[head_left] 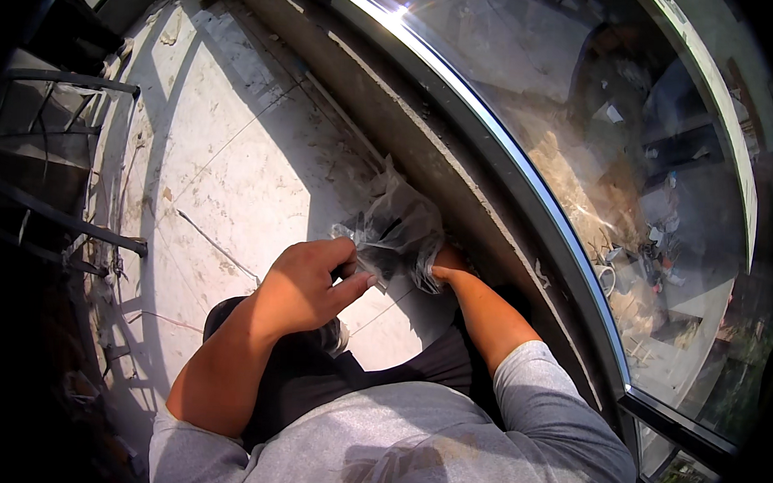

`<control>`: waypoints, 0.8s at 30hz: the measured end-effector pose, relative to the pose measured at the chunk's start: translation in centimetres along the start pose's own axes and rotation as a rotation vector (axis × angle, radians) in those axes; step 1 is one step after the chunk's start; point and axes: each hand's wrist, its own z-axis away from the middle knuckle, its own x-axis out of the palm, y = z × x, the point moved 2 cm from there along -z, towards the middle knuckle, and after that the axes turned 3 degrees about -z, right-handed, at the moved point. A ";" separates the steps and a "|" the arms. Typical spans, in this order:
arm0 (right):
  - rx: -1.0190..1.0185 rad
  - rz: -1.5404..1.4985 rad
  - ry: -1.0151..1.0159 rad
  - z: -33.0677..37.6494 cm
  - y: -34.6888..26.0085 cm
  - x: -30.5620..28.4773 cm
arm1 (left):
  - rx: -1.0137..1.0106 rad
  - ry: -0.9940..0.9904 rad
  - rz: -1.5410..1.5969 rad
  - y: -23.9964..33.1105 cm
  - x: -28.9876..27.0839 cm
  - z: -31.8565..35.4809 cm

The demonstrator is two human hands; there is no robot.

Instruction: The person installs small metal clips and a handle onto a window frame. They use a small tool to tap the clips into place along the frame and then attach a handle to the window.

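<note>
A clear, crumpled plastic bag with something dark inside is low in front of me, beside the ledge under the glass. My left hand is closed in a pinch, thumb against curled fingers, at the near left edge of the bag. Past the wrist, my right hand goes into the bag's gathered mouth on its right side. Its fingers are hidden by the plastic, so their grip does not show.
A dusty pale tiled floor stretches to the left, with a thin wire on it. Dark metal bars stand at far left. Along the right run a concrete ledge and a framed glass pane, with rubble visible through it.
</note>
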 end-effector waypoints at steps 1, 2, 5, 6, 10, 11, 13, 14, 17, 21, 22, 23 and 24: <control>-0.004 -0.023 0.025 0.9 -2.0 -1.8 | -0.006 0.006 0.004 0.1 -0.1 0.3; -0.003 -0.049 0.054 1.3 -2.8 -2.8 | -0.006 0.008 0.007 0.1 -0.2 0.4; 0.051 0.110 -0.087 -1.9 4.7 3.0 | 0.026 -0.107 -0.058 1.3 -0.5 -1.4; 0.062 0.037 -0.043 -1.4 3.1 1.8 | 0.006 -0.100 -0.056 1.1 -0.4 -1.1; 0.134 -0.160 -0.102 2.7 -6.3 -6.5 | -0.075 -0.065 -0.038 0.2 -0.4 0.2; 0.174 -0.196 -0.163 3.3 -7.5 -7.8 | -0.083 -0.069 -0.036 0.2 -0.5 0.2; 0.135 -0.140 0.111 2.5 -3.8 -3.2 | -0.092 -0.104 -0.020 0.9 -0.6 -0.2; 0.112 -0.108 0.244 1.9 -2.3 -1.2 | -0.101 -0.117 -0.010 1.1 -0.6 -0.3; 0.170 0.083 0.104 1.0 -1.6 0.0 | -0.110 -0.118 -0.010 1.1 -0.7 -0.3; 0.136 -0.024 -0.053 1.7 -3.0 -2.6 | -0.089 -0.098 -0.021 0.4 -0.5 -0.2; 0.148 -0.091 -0.059 1.7 -2.7 -2.6 | -0.086 -0.095 -0.016 0.4 -0.5 -0.2; 0.162 -0.160 -0.063 1.6 -2.0 -2.2 | -0.081 -0.094 -0.013 0.5 -0.5 -0.2; 0.128 -0.141 -0.028 1.6 -1.2 -1.9 | -0.079 -0.096 -0.010 0.5 -0.5 -0.3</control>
